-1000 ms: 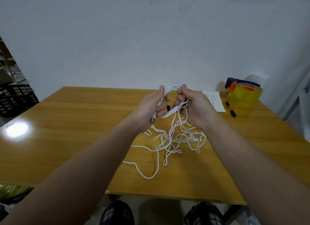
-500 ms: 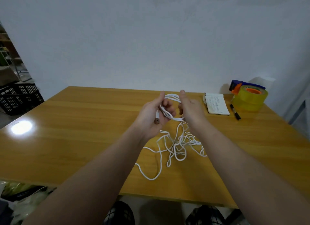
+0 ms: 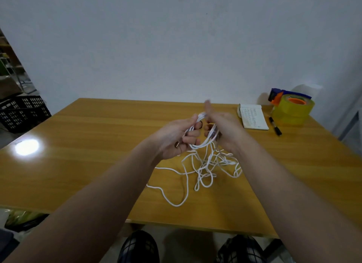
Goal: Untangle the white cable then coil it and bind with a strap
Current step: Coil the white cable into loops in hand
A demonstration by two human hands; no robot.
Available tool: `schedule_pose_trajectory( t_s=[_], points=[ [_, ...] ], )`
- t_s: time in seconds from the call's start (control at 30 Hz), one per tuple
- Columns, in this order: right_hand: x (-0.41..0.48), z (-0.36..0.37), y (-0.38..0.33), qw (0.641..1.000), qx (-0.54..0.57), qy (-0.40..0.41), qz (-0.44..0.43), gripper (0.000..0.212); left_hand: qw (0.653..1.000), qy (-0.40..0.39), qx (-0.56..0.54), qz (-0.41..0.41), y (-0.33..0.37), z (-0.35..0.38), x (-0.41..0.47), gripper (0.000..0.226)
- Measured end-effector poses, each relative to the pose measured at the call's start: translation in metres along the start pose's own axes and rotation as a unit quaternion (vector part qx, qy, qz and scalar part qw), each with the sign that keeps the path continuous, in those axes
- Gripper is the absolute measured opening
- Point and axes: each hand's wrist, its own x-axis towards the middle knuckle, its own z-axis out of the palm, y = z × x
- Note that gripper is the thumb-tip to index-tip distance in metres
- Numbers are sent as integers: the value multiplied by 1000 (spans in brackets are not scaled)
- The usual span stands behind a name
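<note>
A thin white cable (image 3: 203,170) lies in a loose tangle on the wooden table (image 3: 98,145), with one strand trailing toward the near edge. Its upper part is gathered into a few loops held above the table. My left hand (image 3: 176,137) grips these loops, thumb on top, and a small metal plug end sticks out below its fingers. My right hand (image 3: 223,129) curls round the loops' right side, its thumb blurred and raised. No strap is visible.
A small notebook (image 3: 253,119), a black marker (image 3: 275,126) and a yellow tape roll on a blue and orange dispenser (image 3: 291,109) sit at the table's far right. A black crate (image 3: 23,111) stands on the floor at left. My knees show below the near edge.
Both hands kept hold of the looped cable and shifted slightly right. The right thumb lifted up. More cable hangs from the loops to the tangle.
</note>
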Motion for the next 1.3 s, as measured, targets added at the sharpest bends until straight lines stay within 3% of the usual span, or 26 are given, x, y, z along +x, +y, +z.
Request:
schedule_pose_trajectory(
  t_s=[0.1, 0.27, 0.33, 0.4, 0.43, 0.57, 0.77, 0.87, 1.0, 1.1, 1.17, 1.23, 1.3],
  points=[
    [-5, -4, 6, 987, -106, -68, -100, 33, 1000, 23, 15, 13, 3, -7, -1, 30],
    [0, -2, 10, 942, -265, -4, -206, 31, 1000, -9, 10, 5, 3, -3, -4, 47],
    [2, 0, 13, 923, -308, -14, -233, 42, 999, -24, -32, 21, -1, 1, -4, 51],
    [2, -2, 14, 925, -309, -46, -217, 56, 995, -18, -86, 55, -4, 3, -4, 49],
    [2, -6, 13, 933, -295, -64, -197, 54, 991, -6, -116, 70, -4, 2, -5, 49],
    [-1, -31, 16, 957, -222, -107, -152, 14, 973, 65, -200, 90, -1, -19, -5, 56],
    [1, -23, 19, 957, -213, 38, -195, 11, 975, 45, -201, 77, -2, -13, -7, 46],
    [-1, -23, 19, 937, -270, 13, -220, 6, 976, 59, -186, 93, 5, -10, -8, 43],
    [-9, -19, 17, 949, -244, -10, -199, 5, 976, 111, -149, 111, 10, -4, -4, 43],
    [-11, -14, 16, 959, -218, 7, -182, 6, 978, 150, -69, 126, 7, 3, 1, 41],
    [-10, -11, 15, 966, -201, 28, -161, 16, 965, 190, 111, 145, 6, 5, 1, 35],
    [-9, -11, 14, 961, -206, 84, -167, 19, 883, 216, 381, 166, 3, 2, 2, 34],
    [-8, -13, 14, 950, -199, 157, -185, 18, 786, 223, 557, 151, 1, -2, 6, 34]
  ],
)
